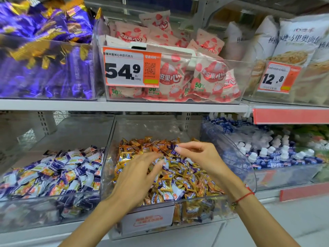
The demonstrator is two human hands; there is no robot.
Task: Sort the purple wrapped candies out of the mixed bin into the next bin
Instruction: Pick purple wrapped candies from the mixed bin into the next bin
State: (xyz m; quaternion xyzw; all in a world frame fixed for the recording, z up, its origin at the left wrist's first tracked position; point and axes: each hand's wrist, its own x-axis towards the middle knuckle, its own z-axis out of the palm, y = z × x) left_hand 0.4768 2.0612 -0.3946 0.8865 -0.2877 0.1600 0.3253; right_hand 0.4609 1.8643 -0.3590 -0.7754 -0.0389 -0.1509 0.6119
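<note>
Head view. The clear mixed bin (106,157) on the lower shelf held mostly orange-gold wrapped candies with purple-and-white ones scattered among them. The next bin (53,207), touching it on the left, held a heap of purple-and-white wrapped candies. The left hand (137,177) lay palm down on the mixed heap, fingers spread and fairly straight, gripping nothing visible. The right hand (199,157) hovered just above the heap — thumb and forefinger pinched together on one purple wrapped candy (175,151), held over the back half of the mixed bin. Its long axis ran upper right to lower left, the free end pointing down-left toward the left hand's fingertips. A red string bracelet (243,197) circled the right wrist.
</note>
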